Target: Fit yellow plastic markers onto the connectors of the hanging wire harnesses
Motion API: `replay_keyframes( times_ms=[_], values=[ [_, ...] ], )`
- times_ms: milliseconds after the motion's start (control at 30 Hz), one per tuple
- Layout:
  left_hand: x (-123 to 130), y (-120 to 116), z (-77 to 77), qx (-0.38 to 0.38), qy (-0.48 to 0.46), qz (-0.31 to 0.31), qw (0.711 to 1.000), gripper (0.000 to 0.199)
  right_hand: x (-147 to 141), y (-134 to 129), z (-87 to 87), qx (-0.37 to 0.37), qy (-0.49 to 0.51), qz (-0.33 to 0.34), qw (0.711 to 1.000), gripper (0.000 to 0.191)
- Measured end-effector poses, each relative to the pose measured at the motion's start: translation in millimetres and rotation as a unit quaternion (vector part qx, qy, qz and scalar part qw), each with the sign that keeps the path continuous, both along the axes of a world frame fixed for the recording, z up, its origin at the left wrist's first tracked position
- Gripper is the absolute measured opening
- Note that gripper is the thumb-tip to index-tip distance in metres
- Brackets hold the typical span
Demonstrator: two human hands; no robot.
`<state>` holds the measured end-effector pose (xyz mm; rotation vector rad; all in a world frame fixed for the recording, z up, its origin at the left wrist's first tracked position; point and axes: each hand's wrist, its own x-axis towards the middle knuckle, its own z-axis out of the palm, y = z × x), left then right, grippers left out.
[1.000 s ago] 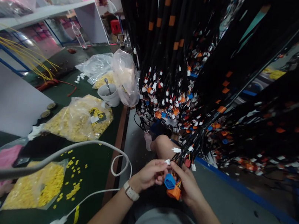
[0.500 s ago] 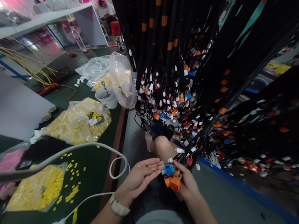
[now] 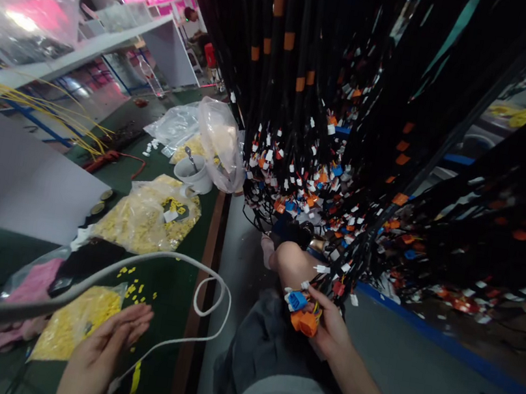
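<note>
My right hand (image 3: 330,325) is wrapped around a bunch of connectors near my lap, among them a blue connector (image 3: 297,301) and an orange connector (image 3: 304,323), with wires running up behind them. Over the green surface at lower left is my left hand (image 3: 117,333), palm partly up, fingers together and slightly curled; whether anything small lies in it is too unclear to tell. Loose yellow pieces (image 3: 134,290) lie just beyond its fingers. Beside it is a plastic bag of yellow pieces (image 3: 70,326).
Dense black cable bundles (image 3: 296,110) hang ahead, ending in white, orange and blue connectors. A larger yellow-filled bag (image 3: 141,215), a white cup (image 3: 194,177) and a grey hose (image 3: 97,281) are on the left. A person sits far back.
My left hand has moved away from the connectors, left and down to the loose yellow pieces. My right hand keeps hold of the connectors. The view has shifted slightly.
</note>
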<state>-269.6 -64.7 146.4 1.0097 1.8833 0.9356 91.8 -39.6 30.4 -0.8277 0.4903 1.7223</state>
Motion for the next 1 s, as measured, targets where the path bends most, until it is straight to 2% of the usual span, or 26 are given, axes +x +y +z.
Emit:
replay_keyframes(
  times_ms=[33, 100, 133, 200, 300, 433, 533, 600, 667, 733, 867, 933, 1000],
  values=[
    [-10, 6, -8.9, -0.010, 0.111, -0.001, 0.994, 0.032, 1, -1, -0.5, 0.000, -0.002, 0.004, 1.000, 0.013],
    [-28, 14, -27.9, -0.047, 0.296, -0.044, 0.953, 0.037, 2, -3, -1.1, 0.001, -0.008, 0.006, 1.000, 0.011],
    [-36, 17, -36.6, -0.052, 0.345, -0.080, 0.934, 0.040, 3, -4, -1.4, 0.002, -0.012, 0.005, 1.000, 0.011],
    [-47, 21, -48.7, -0.012, 0.397, -0.157, 0.904, 0.040, 4, -5, -2.4, 0.003, -0.015, 0.001, 1.000, 0.010],
    [-52, 32, -46.4, 0.070, 0.455, -0.197, 0.866, 0.040, 5, -5, -4.0, -0.002, -0.018, 0.000, 1.000, 0.009],
    [-33, 65, -14.5, 0.078, 0.490, -0.183, 0.849, 0.050, 5, -2, -4.0, -0.004, -0.018, 0.001, 1.000, 0.009],
    [-15, 98, 0.1, 0.123, 0.501, -0.216, 0.829, 0.052, 3, 0, -3.1, -0.001, -0.008, 0.005, 1.000, 0.010],
    [-7, 116, -3.5, 0.096, 0.494, -0.269, 0.821, 0.047, 3, -1, -2.9, -0.002, -0.005, 0.004, 1.000, 0.010],
    [-2, 130, -15.7, 0.044, 0.486, -0.325, 0.810, 0.042, 4, -4, -3.5, -0.005, -0.007, 0.004, 1.000, 0.009],
    [0, 138, -31.2, 0.015, 0.487, -0.353, 0.799, 0.041, 5, -7, -4.2, -0.017, -0.018, 0.005, 1.000, 0.010],
    [-1, 142, -52.4, 0.003, 0.484, -0.349, 0.803, 0.036, 7, -12, -2.7, -0.020, -0.053, 0.021, 0.998, 0.008],
    [-1, 140, -52.9, -0.009, 0.477, -0.335, 0.813, 0.032, 7, -12, 0.9, -0.008, -0.074, 0.045, 0.996, 0.007],
    [0, 136, -46.1, -0.016, 0.467, -0.300, 0.832, 0.031, 8, -12, 6.0, 0.010, -0.105, 0.076, 0.992, 0.009]
  ],
)
